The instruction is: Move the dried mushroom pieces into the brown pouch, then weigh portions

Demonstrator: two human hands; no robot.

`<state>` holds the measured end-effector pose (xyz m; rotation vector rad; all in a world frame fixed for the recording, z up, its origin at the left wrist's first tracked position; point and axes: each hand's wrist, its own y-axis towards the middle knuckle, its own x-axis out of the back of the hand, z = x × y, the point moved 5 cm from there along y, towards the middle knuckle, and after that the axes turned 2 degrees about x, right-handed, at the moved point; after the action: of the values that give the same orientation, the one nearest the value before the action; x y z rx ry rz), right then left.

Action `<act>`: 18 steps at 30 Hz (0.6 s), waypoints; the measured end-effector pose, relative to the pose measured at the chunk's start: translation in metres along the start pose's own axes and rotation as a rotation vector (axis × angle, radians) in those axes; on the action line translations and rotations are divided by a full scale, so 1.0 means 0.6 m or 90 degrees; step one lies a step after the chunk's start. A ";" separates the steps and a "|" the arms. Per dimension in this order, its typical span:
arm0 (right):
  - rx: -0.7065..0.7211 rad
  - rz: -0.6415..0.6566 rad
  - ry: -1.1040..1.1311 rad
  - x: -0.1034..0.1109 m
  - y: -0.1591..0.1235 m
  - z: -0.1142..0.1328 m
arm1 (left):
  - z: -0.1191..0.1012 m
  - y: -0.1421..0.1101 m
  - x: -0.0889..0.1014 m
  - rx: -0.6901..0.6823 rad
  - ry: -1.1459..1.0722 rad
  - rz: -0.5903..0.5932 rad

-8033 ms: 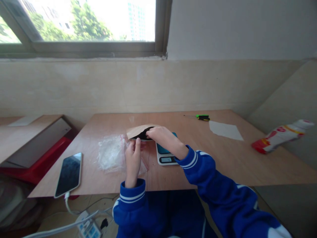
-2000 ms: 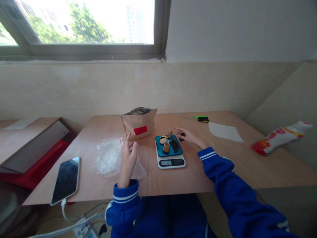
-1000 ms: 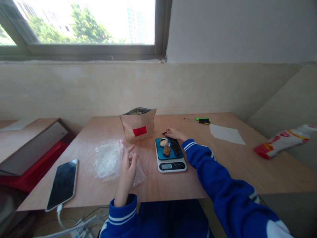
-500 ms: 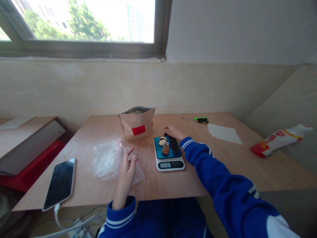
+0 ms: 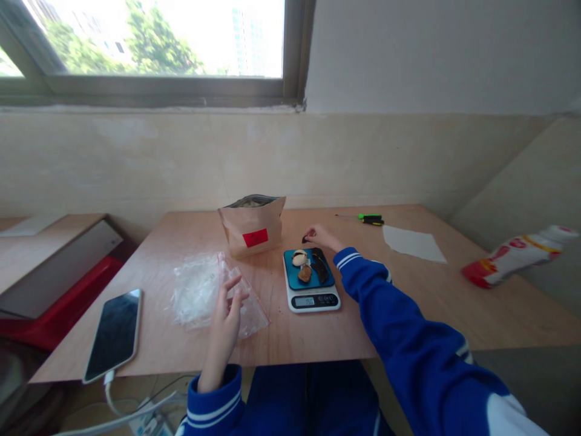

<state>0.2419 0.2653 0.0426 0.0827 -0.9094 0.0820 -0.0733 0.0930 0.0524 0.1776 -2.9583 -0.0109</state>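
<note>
My right hand is closed in a pinch on a small dark piece, just behind a kitchen scale. On the scale's blue plate lie a pale, cracked-looking shell-like piece, a brown lump and some dark strips. Its display is lit, with digits too small to read surely. My left hand is held open, its fingers apart and nothing in them, over clear zip bags. Behind the bags stands a brown paper pouch with a red label and an open top; its contents are mostly hidden.
A phone on a charging cable lies at the table's left edge. Two screwdrivers and a torn sheet of white paper rest at the back right. Farther right is a red and white bottle, seen tilted.
My right hand has lifted a dark piece off the scale's plate and moved slightly back with it. The digits on the display look different. My left hand has shifted slightly left.
</note>
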 end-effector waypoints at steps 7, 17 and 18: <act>0.102 -0.094 0.108 0.040 -0.071 0.060 | 0.003 0.000 0.007 -0.010 0.028 0.010; 0.024 -0.110 0.199 0.061 -0.243 0.027 | 0.010 -0.016 -0.016 -0.046 0.172 0.107; 0.011 -0.110 0.204 0.059 -0.256 0.016 | 0.014 -0.017 -0.021 -0.058 0.200 0.098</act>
<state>0.2723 0.1128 0.0708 0.1583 -0.5796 -0.0569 -0.0612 0.0846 0.0419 -0.0578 -2.6436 -0.0896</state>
